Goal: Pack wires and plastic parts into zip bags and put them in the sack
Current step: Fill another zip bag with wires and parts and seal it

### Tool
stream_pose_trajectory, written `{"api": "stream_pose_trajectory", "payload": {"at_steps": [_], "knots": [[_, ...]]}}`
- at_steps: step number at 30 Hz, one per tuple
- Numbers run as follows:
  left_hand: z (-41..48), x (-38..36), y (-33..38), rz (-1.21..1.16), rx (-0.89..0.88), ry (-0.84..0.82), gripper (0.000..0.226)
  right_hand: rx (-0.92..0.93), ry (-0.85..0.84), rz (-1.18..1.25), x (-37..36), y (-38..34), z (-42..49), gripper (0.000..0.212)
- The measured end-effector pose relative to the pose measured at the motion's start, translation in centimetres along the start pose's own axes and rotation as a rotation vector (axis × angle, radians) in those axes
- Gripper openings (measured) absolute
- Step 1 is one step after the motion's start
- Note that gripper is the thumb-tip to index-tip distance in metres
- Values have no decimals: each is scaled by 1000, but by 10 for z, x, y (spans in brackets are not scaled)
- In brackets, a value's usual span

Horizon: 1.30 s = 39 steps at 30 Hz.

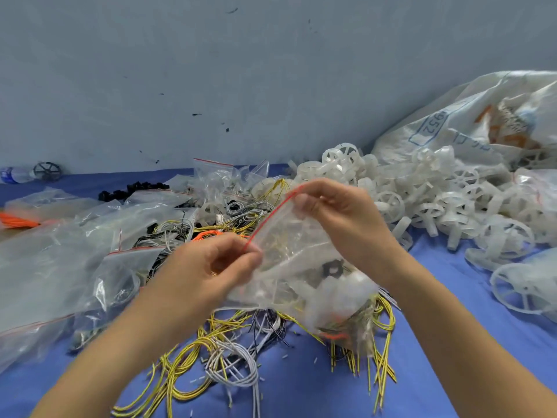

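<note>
I hold a clear zip bag [304,267] with a red seal strip above the blue table [437,297]. My left hand [208,273] pinches the lower end of the strip. My right hand [337,212] pinches its upper end. Inside the bag I see a black plastic part, white plastic parts and yellow and orange wires. Loose yellow wires [180,357] and grey wires [238,366] lie on the table under my hands. A white woven sack [452,122] lies at the far right.
A heap of white plastic wheels [437,200] spreads from the sack toward the middle. Several empty zip bags [60,251] cover the left side. Black parts [132,190], an orange wire bundle [18,220] and a water bottle [18,174] sit at the far left near the wall.
</note>
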<state>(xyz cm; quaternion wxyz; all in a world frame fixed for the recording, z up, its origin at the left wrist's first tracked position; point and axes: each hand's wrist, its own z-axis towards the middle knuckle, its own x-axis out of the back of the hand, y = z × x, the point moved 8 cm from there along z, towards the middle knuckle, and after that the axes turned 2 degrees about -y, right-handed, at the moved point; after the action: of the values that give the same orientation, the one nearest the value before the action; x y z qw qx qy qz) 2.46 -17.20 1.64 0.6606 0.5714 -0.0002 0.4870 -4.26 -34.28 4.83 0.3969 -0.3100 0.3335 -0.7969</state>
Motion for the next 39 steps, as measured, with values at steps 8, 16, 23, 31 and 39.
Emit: {"api": "stream_pose_trajectory", "payload": {"at_steps": [8, 16, 23, 31, 39], "knots": [[-3, 77, 47, 245, -317, 407, 23, 144, 36, 237, 27, -42, 1, 26], [4, 53, 27, 319, -229, 285, 12, -402, -71, 247, -16, 53, -24, 44], [3, 60, 41, 388, -301, 344, 15, -400, -92, 323, -33, 55, -26, 21], [-4, 87, 56, 245, -381, 432, 22, -306, -168, 463, -8, 18, -18, 23], [-9, 104, 66, 126, -378, 468, 29, -189, -158, 582, 1, -21, -19, 24]]}}
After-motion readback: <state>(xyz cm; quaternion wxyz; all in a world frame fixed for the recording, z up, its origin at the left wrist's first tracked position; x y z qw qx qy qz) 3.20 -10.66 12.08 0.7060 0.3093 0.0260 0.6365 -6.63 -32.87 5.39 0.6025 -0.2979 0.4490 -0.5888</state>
